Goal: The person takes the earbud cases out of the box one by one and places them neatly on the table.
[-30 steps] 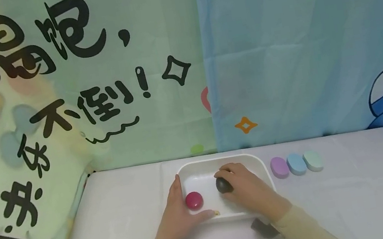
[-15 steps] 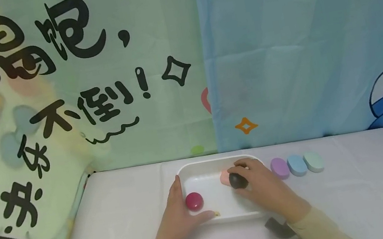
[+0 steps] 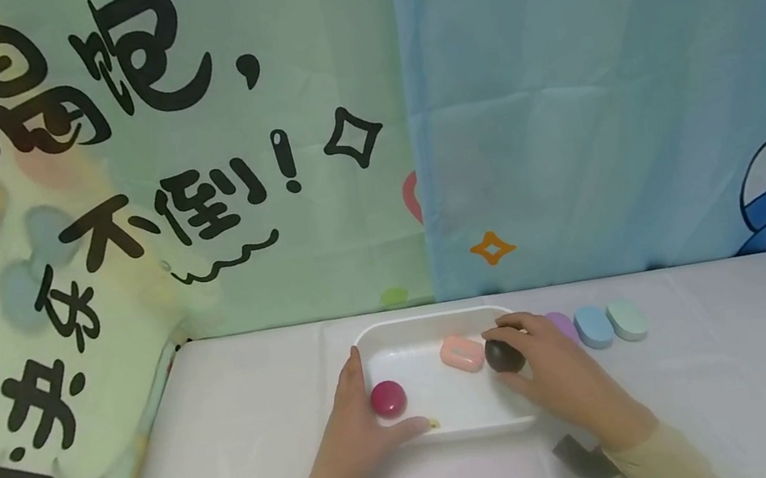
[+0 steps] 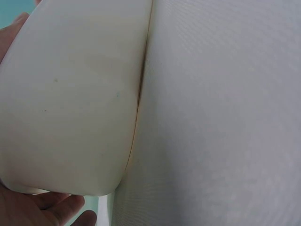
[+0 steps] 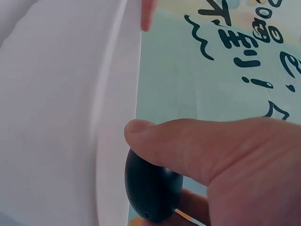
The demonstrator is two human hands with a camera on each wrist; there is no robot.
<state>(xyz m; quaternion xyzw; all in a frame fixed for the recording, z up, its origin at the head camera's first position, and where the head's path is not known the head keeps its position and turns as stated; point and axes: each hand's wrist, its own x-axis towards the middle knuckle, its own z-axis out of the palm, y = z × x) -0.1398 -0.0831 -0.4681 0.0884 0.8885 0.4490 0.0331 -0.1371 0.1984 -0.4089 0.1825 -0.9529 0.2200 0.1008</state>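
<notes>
A white rectangular tray [image 3: 410,357] lies on the table, and my left hand [image 3: 366,436] grips its near left corner. Its thumb lies over the near rim, its fingers along the left side. The left wrist view is mostly filled by the tray's outer wall [image 4: 70,103]. Over the tray's right side, my right hand [image 3: 561,374] pinches a glossy black egg-shaped piece [image 3: 503,356]. The right wrist view shows the thumb across the top of that black piece [image 5: 153,188]. Inside the tray are a round dark red piece [image 3: 389,399] and a pink rounded block [image 3: 462,353].
Right of the tray, a purple block [image 3: 561,324], a blue block [image 3: 594,328] and a pale green block [image 3: 627,321] stand in a row on the white-covered table [image 3: 725,376]. My right hand partly covers the purple one. Printed cloth hangs behind.
My right hand has moved right across the tray with the black egg-shaped piece. This uncovers the pink block and partly hides the purple one. My left hand has stayed on the tray.
</notes>
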